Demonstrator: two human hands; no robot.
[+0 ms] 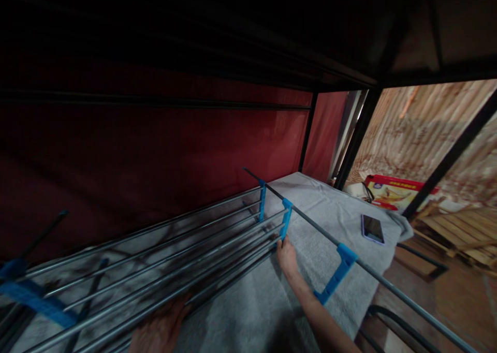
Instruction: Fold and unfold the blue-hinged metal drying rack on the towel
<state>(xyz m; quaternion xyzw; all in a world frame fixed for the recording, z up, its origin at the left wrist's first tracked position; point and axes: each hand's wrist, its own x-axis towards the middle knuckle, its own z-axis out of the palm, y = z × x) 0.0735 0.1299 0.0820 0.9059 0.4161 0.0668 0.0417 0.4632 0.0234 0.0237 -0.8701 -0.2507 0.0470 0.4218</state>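
A partly assembled rack of grey metal tubes point(217, 249) lies across the bed, its tubes joined by blue plastic brackets. At the lower end of the middle blue bracket point(286, 218), my right hand point(286, 254) is closed where a tube meets it. My left hand point(160, 329) is closed around the near tubes at the bottom of the view, in shadow, with its fingertips partly hidden. One long pole point(314, 223) runs through the brackets. Nearer me on that pole, another blue bracket point(337, 273) has no crosswise tubes in it. A dark blue end piece point(39, 301) joins the tubes at far left.
A grey blanket point(252, 296) covers the bed, with a phone point(373, 229) near its right edge. Black bed frame posts point(359, 135) and a low dark upper bunk surround me. A red box point(399, 192) and wooden slats point(458, 234) stand beyond at right.
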